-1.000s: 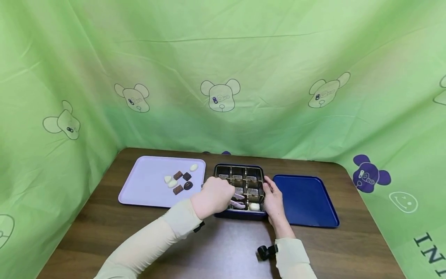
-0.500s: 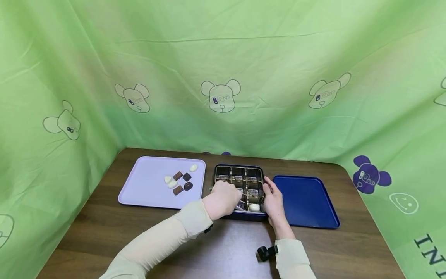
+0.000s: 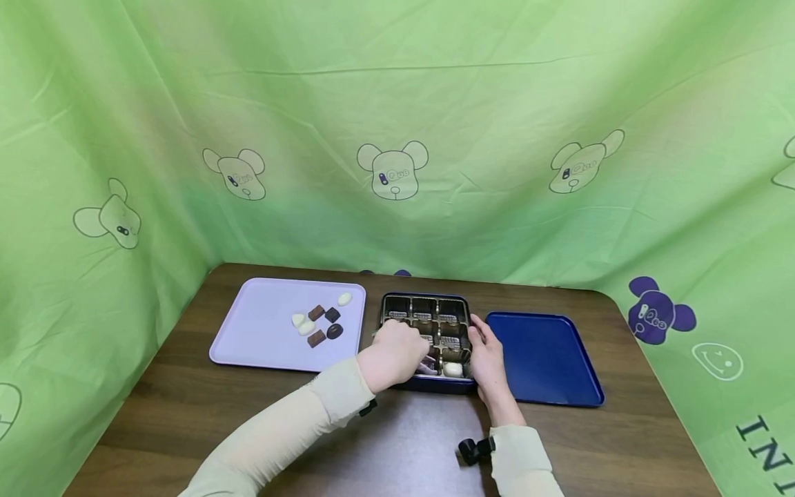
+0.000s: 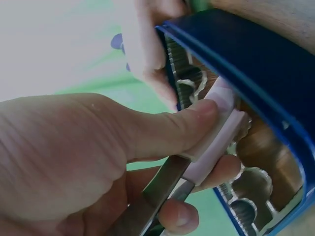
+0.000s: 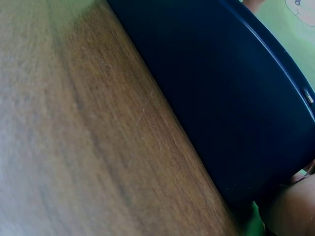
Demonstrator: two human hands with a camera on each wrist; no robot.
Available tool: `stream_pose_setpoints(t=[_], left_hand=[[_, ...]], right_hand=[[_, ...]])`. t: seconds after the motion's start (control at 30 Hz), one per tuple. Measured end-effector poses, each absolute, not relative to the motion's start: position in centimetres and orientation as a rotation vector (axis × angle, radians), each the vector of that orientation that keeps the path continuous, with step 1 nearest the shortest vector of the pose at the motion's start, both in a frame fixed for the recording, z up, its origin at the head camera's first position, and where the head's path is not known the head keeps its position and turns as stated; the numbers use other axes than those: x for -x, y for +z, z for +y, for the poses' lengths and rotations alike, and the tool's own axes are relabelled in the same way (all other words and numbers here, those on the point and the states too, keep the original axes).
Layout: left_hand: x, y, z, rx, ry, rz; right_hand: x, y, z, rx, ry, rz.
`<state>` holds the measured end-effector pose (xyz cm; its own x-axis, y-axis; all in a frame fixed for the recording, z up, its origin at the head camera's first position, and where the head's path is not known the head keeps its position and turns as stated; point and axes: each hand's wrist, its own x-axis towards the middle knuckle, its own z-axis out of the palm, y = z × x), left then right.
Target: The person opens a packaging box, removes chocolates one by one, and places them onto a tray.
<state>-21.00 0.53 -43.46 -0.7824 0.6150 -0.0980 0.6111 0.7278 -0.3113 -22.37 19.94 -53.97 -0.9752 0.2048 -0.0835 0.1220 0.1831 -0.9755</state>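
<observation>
My left hand [image 3: 395,353] reaches over the front left of a navy box [image 3: 435,386] whose insert has several compartments. It pinches metal tongs [image 4: 216,137] with pale lilac tips. In the left wrist view the thumb lies along those tips, which point down inside the box. Whether anything sits between the tips is hidden. A white chocolate [image 3: 453,370] occupies the front right compartment. My right hand [image 3: 491,359] holds the box by its right side, fingers and thumb at the rim.
Left of the box, a lilac tray [image 3: 248,338] bears white chocolates [image 3: 307,328], brown square ones [image 3: 316,338] and a dark oval one [image 3: 335,331]. A flat navy lid or tray [image 3: 543,355] lies to the right. A green curtain [image 3: 397,235] hangs behind the wooden table [image 3: 143,421].
The left hand with the tongs has moved right and slightly down over the box's front, then stayed nearly still. The right hand and box have not visibly moved.
</observation>
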Motion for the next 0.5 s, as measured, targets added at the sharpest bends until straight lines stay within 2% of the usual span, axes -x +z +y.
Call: stream_pose_setpoints(t=[0.5], left_hand=[[19.9, -41.6, -4.7, 0.909, 0.076, -2.843]], right_hand=[[22.3, -54.0, 19.9, 0.345, 1.949, -2.368]])
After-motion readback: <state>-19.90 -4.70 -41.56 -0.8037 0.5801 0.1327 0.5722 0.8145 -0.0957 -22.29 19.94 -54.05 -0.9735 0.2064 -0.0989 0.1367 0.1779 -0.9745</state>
